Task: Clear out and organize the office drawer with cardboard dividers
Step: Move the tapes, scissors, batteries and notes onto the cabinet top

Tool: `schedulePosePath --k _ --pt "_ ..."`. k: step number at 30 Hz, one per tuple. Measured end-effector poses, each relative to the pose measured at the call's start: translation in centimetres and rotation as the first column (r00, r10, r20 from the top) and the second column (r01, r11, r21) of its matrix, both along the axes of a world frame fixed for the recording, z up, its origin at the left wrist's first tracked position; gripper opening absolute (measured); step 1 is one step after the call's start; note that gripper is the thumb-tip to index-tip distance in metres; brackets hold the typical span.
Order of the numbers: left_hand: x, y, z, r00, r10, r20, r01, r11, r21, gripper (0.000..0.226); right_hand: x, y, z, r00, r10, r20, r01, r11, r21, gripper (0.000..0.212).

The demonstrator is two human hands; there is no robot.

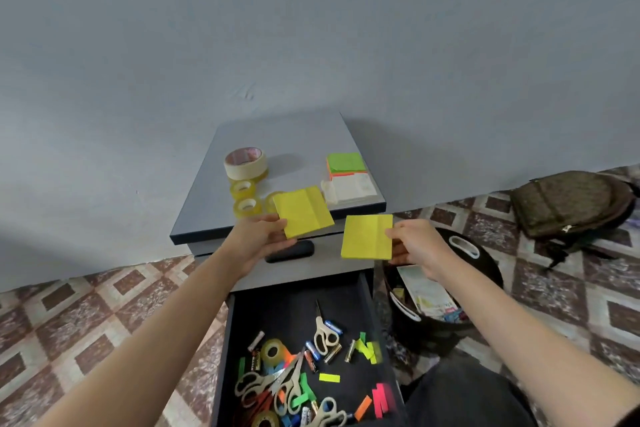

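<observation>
Left grip pinches yellow pad, right grip pinches second pad. Tapes, notes already on table; drawer far from cleared (scissors, batteries, flags remain); no dividers visible.

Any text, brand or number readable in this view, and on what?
No text reads clearly.
Red print on the masking tape roll core: blurred.
Labels on the batteries in the drawer: too small.
Print on the papers in the bin: blurred.
On the left yellow pad and right yellow pad: no writing shows.
</observation>
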State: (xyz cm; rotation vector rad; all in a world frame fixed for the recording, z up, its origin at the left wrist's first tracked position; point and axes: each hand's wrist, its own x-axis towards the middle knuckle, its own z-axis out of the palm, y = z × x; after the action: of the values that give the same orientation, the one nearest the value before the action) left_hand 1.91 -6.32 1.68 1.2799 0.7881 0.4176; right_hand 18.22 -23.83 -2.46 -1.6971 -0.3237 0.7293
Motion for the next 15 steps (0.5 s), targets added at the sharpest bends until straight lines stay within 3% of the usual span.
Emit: schedulePosePath --k 7,9,15 --pt "6.5 2.3 1.4 0.998 0.011 -0.069 -0.010 1.000 0.014 0.011 3.7 -0.5 0.6 0.996 -0.077 -0.049 0.078 0.997 0.026 0.015" --pt "8.8 3.1 1.7 0.992 0.037 -0.119 -0.030 0.998 0.059 0.005 5.0 -0.6 0.5 0.996 -0.087 -0.035 0.087 0.996 0.019 0.015" --pt "15.2 5.3 2.4 0.981 0.062 -0.186 -0.038 0.991 0.130 0.013 8.9 -0.4 0.9 0.996 -0.081 0.028 0.081 0.997 -0.008 0.013"
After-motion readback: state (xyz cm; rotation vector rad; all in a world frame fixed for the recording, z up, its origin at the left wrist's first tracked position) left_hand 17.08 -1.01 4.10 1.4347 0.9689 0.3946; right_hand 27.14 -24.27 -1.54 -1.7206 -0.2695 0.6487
